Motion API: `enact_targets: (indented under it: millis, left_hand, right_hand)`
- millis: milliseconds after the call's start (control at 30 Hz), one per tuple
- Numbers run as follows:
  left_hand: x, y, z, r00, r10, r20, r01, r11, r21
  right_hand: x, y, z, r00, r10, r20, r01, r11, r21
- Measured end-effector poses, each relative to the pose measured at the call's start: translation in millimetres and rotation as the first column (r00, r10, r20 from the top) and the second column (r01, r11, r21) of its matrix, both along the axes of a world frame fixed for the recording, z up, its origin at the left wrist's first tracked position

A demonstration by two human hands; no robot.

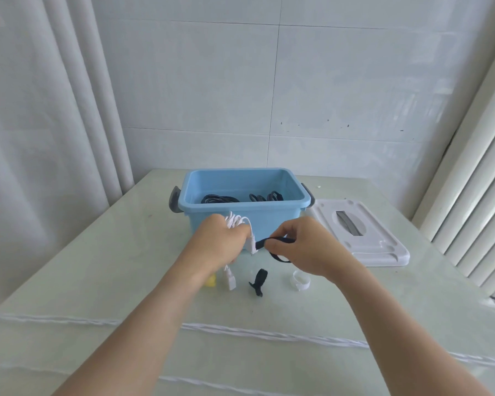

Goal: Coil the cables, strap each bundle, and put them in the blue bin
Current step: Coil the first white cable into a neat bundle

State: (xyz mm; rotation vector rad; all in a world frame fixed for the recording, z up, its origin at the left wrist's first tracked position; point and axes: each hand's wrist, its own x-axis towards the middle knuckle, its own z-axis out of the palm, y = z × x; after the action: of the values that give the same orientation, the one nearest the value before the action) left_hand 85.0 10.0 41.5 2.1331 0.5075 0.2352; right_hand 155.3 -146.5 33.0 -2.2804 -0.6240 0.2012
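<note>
My left hand (219, 241) grips a coiled white cable (236, 220) just in front of the blue bin (275, 221); one white plug hangs below the hand. My right hand (303, 244) pinches a black strap (277, 240) whose end reaches the white bundle. Inside the bin lie black coiled cables (220, 199), partly hidden by the front wall. A second black strap (259, 281) and a white strap loop (301, 280) lie on the table below my hands.
The bin's white lid (377, 247) lies flat to the right of the bin. A small yellow object (210, 281) sits under my left wrist. Curtains hang at the left and right edges; a tiled wall stands behind the table.
</note>
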Motion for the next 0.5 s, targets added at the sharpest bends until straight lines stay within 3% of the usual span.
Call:
enact_targets:
  millis: [200, 300, 400, 500]
  left_hand:
    - [-5.0, 1.4, 1.7, 0.991, -0.124, -0.056, 0.133, 0.97, 0.205]
    - [-8.7, -1.9, 6.2, 0.984, -0.175, -0.034, 0.178, 0.968, 0.178]
    - [-10.7, -6.8, 10.9, 0.985, -0.168, 0.037, 0.163, 0.98, 0.118]
    - [-12.3, -13.0, 15.9, 0.981, -0.151, 0.123, 0.137, 0.983, 0.121]
  right_hand:
    - [0.3, -3.4, 9.2, 0.999, -0.022, -0.039, 0.026, 0.996, 0.088]
    - [-4.6, -0.7, 14.4, 0.996, -0.026, -0.088, 0.041, 0.985, 0.165]
    - [-12.1, 4.1, 20.2, 0.971, 0.003, -0.239, 0.101, 0.901, 0.422]
    - [-19.3, 4.9, 25.1, 0.968, -0.02, -0.249, 0.142, 0.865, 0.481]
